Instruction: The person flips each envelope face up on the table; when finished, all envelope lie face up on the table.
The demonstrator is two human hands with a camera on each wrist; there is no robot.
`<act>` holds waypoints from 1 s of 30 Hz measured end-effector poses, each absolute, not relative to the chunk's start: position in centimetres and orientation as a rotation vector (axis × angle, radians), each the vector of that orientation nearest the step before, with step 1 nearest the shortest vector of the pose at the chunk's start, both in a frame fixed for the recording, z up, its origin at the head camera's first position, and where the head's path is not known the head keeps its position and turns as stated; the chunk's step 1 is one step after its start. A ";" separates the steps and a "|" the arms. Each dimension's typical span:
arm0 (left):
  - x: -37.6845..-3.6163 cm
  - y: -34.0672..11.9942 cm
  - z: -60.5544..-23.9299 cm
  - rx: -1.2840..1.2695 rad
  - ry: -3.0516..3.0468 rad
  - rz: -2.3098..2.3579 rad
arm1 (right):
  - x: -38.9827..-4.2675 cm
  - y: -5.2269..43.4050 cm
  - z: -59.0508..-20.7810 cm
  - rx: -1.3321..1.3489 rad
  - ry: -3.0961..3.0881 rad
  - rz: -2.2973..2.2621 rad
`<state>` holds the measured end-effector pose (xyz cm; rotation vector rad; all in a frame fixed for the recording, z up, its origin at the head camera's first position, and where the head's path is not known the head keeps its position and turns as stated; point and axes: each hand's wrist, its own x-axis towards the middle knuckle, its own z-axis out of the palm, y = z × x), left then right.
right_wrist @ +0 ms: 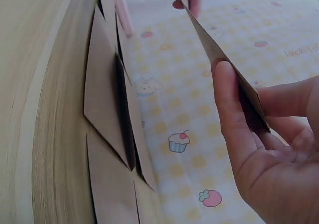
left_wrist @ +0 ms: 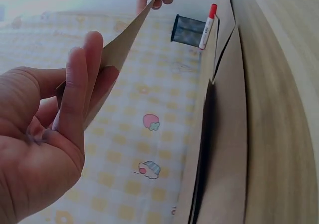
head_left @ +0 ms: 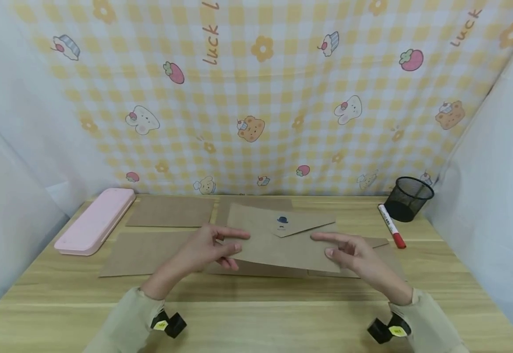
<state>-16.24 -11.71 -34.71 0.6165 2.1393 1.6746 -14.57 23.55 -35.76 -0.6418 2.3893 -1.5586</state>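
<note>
A brown kraft envelope (head_left: 282, 242) hangs level above the wooden table, its flap closed under a small blue hat sticker (head_left: 282, 220). My left hand (head_left: 236, 242) pinches its left end between thumb and fingers. My right hand (head_left: 327, 245) pinches the right end the same way. In the left wrist view the left hand (left_wrist: 75, 109) grips the envelope's edge (left_wrist: 129, 35), with the other hand far off at the top. The right wrist view shows the right hand's (right_wrist: 249, 129) thumb lying along the envelope (right_wrist: 214, 47).
Several more kraft envelopes (head_left: 146, 252) lie flat on the table (head_left: 256, 318) beneath and behind the held one. A pink case (head_left: 95, 220) sits at the back left. A black mesh pen cup (head_left: 408, 198) and a red-capped marker (head_left: 391, 226) are at the back right.
</note>
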 end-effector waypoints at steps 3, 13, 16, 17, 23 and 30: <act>-16.3 -11.6 -35.0 0.570 2.118 1.681 | -14.9 23.7 -36.0 -0.599 2.376 -1.538; -19.0 -9.7 -35.3 0.572 2.154 1.575 | -17.3 25.3 -35.9 -0.553 2.276 -1.525; -21.2 -7.8 -34.8 0.554 2.224 1.496 | -19.1 26.7 -35.4 -0.514 2.242 -1.530; -22.1 -7.0 -34.6 0.554 2.246 1.475 | -19.9 27.2 -35.3 -0.495 2.260 -1.521; -26.9 0.0 -35.0 0.532 2.240 1.474 | -23.4 31.7 -34.8 -0.280 2.525 -1.414; -29.3 6.1 -36.6 0.553 2.472 1.282 | -25.8 33.7 -35.7 -0.240 2.816 -0.952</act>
